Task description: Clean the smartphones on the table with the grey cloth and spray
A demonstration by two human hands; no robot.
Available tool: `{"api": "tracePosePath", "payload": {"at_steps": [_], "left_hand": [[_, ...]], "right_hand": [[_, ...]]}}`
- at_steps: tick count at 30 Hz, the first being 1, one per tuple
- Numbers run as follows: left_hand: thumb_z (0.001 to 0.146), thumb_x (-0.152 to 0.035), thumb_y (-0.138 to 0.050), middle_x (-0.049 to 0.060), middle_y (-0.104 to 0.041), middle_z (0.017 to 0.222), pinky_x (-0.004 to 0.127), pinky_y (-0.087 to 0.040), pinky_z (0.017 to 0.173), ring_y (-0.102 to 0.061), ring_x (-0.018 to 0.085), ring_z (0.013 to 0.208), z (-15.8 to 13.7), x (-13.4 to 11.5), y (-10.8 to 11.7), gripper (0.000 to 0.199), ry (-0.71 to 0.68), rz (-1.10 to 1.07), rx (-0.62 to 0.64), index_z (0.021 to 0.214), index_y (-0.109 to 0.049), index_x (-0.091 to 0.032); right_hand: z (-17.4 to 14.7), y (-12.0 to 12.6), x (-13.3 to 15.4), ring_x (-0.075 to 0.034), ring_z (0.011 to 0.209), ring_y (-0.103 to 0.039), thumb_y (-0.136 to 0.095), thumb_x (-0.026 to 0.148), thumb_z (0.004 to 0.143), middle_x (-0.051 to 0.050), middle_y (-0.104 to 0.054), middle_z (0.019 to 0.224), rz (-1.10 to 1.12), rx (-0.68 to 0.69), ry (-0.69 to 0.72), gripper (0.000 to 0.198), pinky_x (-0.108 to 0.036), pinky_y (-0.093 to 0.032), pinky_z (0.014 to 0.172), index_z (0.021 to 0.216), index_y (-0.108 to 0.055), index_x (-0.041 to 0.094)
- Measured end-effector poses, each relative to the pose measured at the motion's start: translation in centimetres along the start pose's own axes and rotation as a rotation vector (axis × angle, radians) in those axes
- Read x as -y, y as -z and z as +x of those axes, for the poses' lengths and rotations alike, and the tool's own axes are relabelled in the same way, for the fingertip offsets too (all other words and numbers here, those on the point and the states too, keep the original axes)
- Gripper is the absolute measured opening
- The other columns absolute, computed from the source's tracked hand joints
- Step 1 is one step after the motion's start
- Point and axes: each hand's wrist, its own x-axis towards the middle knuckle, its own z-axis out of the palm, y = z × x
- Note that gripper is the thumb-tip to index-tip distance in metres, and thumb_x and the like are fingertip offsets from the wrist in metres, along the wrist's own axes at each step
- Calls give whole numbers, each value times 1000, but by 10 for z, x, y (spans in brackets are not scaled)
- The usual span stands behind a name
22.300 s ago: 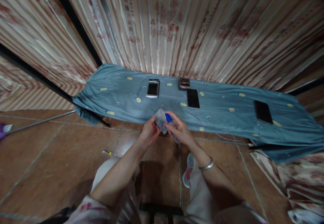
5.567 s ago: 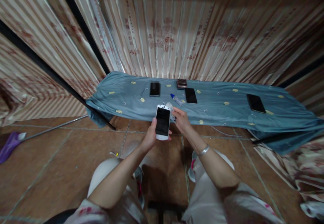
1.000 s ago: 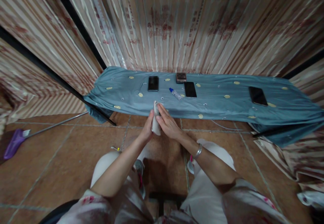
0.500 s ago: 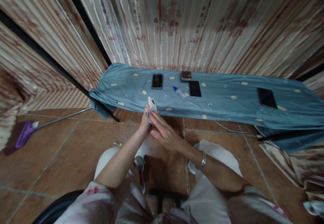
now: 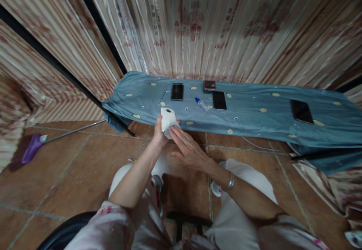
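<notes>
The left hand (image 5: 160, 134) grips a white phone (image 5: 167, 116). The right hand (image 5: 190, 150), fingers straight, rests on a cloth (image 5: 167, 130) against the phone's back.

- Behind the surface (image 5: 249, 123): a curtain (image 5: 181, 27).
- On the surface, left to right: a flat device (image 5: 177, 91), a bottle (image 5: 202, 105), the middle phone (image 5: 220, 100) and, well apart, the right-hand phone (image 5: 301, 111).
- Just behind the middle phone (a shade to its left): a box (image 5: 209, 86).
- Before the surface: the hands (image 5: 192, 151), a held phone (image 5: 168, 118) between them.
- On the floor (image 5: 73, 171), left: a long-handled tool (image 5: 32, 148).
</notes>
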Motion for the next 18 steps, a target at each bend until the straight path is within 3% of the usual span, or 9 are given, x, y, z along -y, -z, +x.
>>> {"api": "tracePosePath", "payload": {"at_steps": [5, 9, 18], "left_hand": [[94, -49, -35, 11, -75, 81, 33, -53, 79, -70, 21, 71, -3, -2, -4, 58, -39, 16, 21, 124, -59, -7], [96, -47, -32, 11, -75, 80, 31, -53, 81, -70, 19, 72, -7, 4, -7, 55, -31, 46, 24, 114, -65, -7], [95, -37, -42, 10, -76, 90, 30, -49, 97, -70, 21, 95, -16, 26, -13, 41, 1, 61, -51, 103, -69, -7]], "right_hand": [[-4, -2, -6, -25, 148, -23, -29, 50, 100, -18, -30, 157, 2, -52, -17, 67, -48, -30, 119, 155, -16, 13], [-6, -2, -12, -25, 148, -22, -30, 46, 101, -18, -31, 157, -3, -36, -47, 65, -49, -29, 119, 156, -15, 14], [-1, -2, -28, -25, 148, -23, -32, 44, 100, -18, -31, 157, -24, -34, -171, 64, -48, -26, 119, 154, -20, 13]]}}
